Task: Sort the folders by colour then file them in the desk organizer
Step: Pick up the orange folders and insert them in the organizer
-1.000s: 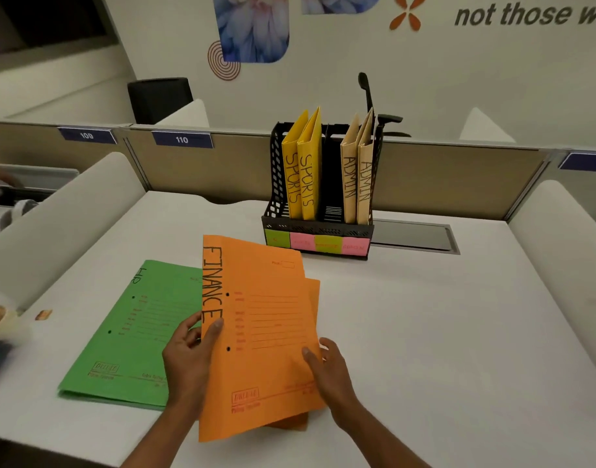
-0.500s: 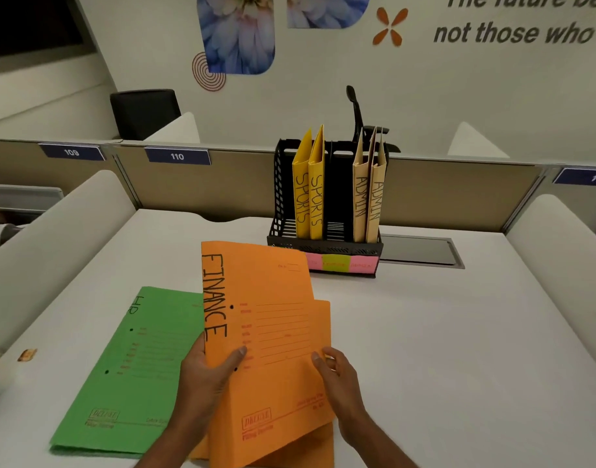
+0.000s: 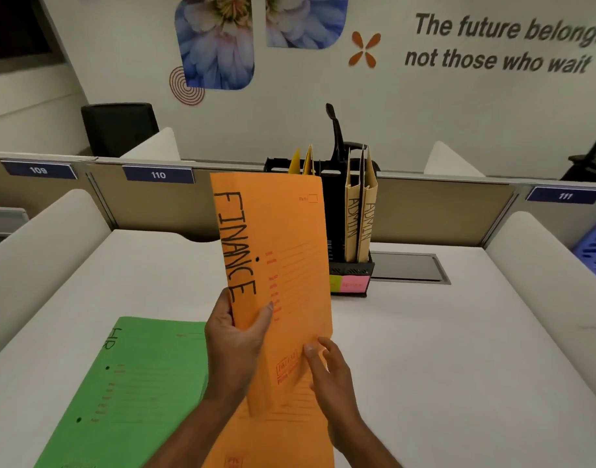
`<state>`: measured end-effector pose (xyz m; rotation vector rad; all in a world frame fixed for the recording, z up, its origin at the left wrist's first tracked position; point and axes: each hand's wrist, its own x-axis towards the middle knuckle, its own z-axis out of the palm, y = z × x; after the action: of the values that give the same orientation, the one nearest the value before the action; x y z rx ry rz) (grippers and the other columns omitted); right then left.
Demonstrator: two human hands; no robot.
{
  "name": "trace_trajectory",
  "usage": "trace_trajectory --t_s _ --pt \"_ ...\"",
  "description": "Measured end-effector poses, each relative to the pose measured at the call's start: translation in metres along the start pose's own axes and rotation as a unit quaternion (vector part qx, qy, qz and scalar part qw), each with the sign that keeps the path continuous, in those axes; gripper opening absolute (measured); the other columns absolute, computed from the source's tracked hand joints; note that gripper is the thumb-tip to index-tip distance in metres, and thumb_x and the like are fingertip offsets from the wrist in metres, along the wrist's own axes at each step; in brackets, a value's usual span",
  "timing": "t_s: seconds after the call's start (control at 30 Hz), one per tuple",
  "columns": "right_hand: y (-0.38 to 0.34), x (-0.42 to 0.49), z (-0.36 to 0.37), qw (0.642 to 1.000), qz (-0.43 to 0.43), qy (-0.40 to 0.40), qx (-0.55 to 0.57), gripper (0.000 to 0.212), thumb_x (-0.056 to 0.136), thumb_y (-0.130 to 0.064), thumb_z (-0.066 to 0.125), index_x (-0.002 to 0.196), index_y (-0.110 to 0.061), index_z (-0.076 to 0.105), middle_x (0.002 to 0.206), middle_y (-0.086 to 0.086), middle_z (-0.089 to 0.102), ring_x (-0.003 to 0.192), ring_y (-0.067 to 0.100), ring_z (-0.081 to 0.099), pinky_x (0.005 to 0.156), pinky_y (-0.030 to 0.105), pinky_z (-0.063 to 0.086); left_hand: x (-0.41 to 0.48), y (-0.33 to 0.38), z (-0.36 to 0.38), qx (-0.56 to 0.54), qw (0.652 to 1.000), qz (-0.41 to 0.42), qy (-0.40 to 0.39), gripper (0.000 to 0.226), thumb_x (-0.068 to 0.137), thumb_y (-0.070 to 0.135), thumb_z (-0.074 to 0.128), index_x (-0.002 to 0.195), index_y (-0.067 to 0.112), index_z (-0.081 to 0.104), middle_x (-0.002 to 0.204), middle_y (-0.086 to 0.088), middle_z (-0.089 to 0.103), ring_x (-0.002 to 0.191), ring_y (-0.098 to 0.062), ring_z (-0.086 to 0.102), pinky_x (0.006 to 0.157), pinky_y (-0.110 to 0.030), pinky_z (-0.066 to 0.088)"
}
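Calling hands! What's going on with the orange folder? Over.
Left hand grips orange FINANCE folder, held upright. Right hand touches its lower part. Desk organizer behind it; green HR folder flat, off left.

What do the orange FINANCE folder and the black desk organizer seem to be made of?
The orange FINANCE folder looks like thin matte card: a dull printed surface with no glare. The black desk organizer is probably moulded plastic, judging by its slotted walls, though painted metal is possible.

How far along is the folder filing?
Done: yellow folders and tan ADMIN folders stand in the organizer. In hand: left hand grips the orange FINANCE folder, right hand touches it. Left: filing that and the green HR folder.
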<state>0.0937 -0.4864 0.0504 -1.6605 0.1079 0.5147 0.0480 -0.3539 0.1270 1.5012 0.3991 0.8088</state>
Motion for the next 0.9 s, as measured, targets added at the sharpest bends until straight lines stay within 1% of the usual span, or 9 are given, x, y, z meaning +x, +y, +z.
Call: trace_trajectory --t_s 0.1,0.2,0.3,0.47,0.6,0.67,0.73,0.8,0.9 --pt "-0.024 0.006 0.006 0.999 -0.026 -0.008 0.034 0.047 0.087 -0.064 0.053 0.128 -0.042 0.047 0.130 -0.013 0.055 0.109 0.008 0.057 0.084 0.028 0.052 0.014 0.007 0.023 -0.003 0.999 0.023 0.024 0.027 0.088 0.014 0.073 0.111 0.023 0.063 0.102 0.012 0.075 0.093 -0.007 0.073 0.073 -0.022 0.061" --pt "-0.052 0.015 0.009 0.997 -0.060 -0.009 0.054 0.046 0.089 -0.060 0.055 0.129 -0.040 0.049 0.128 -0.014 0.056 0.112 0.009 0.058 0.082 0.026 0.053 0.028 0.017 0.045 -0.007 0.999 0.046 0.025 0.028 0.092 0.018 0.070 0.117 0.025 0.061 0.106 0.018 0.073 0.097 -0.003 0.070 0.078 -0.017 0.058" --pt "-0.075 0.031 0.009 0.993 -0.092 -0.002 0.075 0.042 0.091 -0.056 0.055 0.128 -0.036 0.052 0.125 -0.012 0.059 0.107 0.006 0.059 0.072 0.020 0.051 0.045 0.024 0.062 0.006 0.997 0.070 0.009 0.029 0.094 0.023 0.067 0.121 0.028 0.058 0.109 0.023 0.070 0.102 0.001 0.068 0.081 -0.014 0.056" --pt "-0.105 0.066 0.006 0.989 -0.104 0.011 0.101 0.030 0.095 -0.049 0.056 0.119 -0.032 0.059 0.119 -0.006 0.065 0.106 0.010 0.062 0.075 0.024 0.051 0.072 0.024 0.080 0.033 0.994 0.091 -0.052 0.033 0.097 0.022 0.062 0.129 0.022 0.056 0.111 0.027 0.068 0.105 0.004 0.066 0.082 -0.010 0.053" --pt "-0.119 0.095 0.008 0.989 -0.106 0.022 0.104 0.017 0.096 -0.051 0.054 0.108 -0.039 0.058 0.113 -0.010 0.064 0.101 0.009 0.062 0.072 0.026 0.050 0.091 0.016 0.088 0.072 0.989 0.070 -0.106 0.048 0.099 0.028 0.058 0.144 0.023 0.043 0.129 0.014 0.064 0.118 -0.005 0.062 0.096 -0.031 0.056" --pt "-0.118 0.105 0.010 0.988 -0.113 0.019 0.103 0.021 0.096 -0.052 0.052 0.112 -0.038 0.058 0.114 -0.009 0.064 0.102 0.011 0.061 0.076 0.030 0.053 0.093 0.012 0.089 0.092 0.985 0.065 -0.133 0.052 0.099 0.030 0.056 0.148 0.023 0.038 0.136 0.006 0.060 0.121 -0.010 0.060 0.099 -0.039 0.056" --pt "-0.124 0.113 0.011 0.988 -0.113 0.037 0.102 0.027 0.097 -0.053 0.050 0.116 -0.035 0.058 0.116 -0.008 0.064 0.104 0.013 0.061 0.085 0.038 0.055 0.099 0.014 0.089 0.115 0.980 0.056 -0.152 0.055 0.100 0.032 0.055 0.150 0.023 0.034 0.138 0.004 0.058 0.121 -0.010 0.060 0.098 -0.039 0.056" --pt "-0.144 0.166 0.016 0.984 -0.130 0.051 0.108 0.026 0.098 -0.052 0.049 0.115 -0.035 0.058 0.117 -0.007 0.065 0.106 0.015 0.062 0.091 0.045 0.055 0.147 -0.006 0.112 0.145 0.970 0.068 -0.184 0.054 0.101 0.033 0.054 0.150 0.024 0.033 0.135 0.005 0.059 0.118 -0.009 0.061 0.096 -0.036 0.057" --pt "-0.150 0.176 0.019 0.981 -0.143 0.034 0.124 0.028 0.100 -0.049 0.045 0.118 -0.031 0.057 0.118 -0.002 0.066 0.107 0.018 0.065 0.093 0.044 0.057 0.152 -0.010 0.115 0.200 0.956 0.069 -0.202 0.053 0.101 0.036 0.052 0.149 0.027 0.032 0.131 0.009 0.058 0.115 -0.007 0.061 0.090 -0.028 0.059"
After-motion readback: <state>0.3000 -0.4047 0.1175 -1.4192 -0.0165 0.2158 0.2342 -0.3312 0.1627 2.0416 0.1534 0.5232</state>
